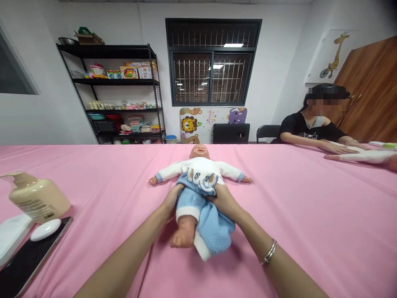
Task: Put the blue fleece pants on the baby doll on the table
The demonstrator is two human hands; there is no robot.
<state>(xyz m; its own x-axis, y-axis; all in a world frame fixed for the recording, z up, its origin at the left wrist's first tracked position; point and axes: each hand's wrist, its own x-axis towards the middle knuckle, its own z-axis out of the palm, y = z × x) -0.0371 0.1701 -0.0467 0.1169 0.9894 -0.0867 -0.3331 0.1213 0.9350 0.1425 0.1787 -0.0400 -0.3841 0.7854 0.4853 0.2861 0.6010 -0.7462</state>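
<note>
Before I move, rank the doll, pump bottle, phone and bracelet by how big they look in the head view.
1. Doll
2. Pump bottle and phone: too close to rank; the phone is partly covered and cut off by the frame.
3. Bracelet

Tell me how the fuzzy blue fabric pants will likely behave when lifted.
The fuzzy blue fabric pants look floppy, judging by the folds bunched at the right hand. Their nubby surface suggests they probably won't slip easily.
</note>
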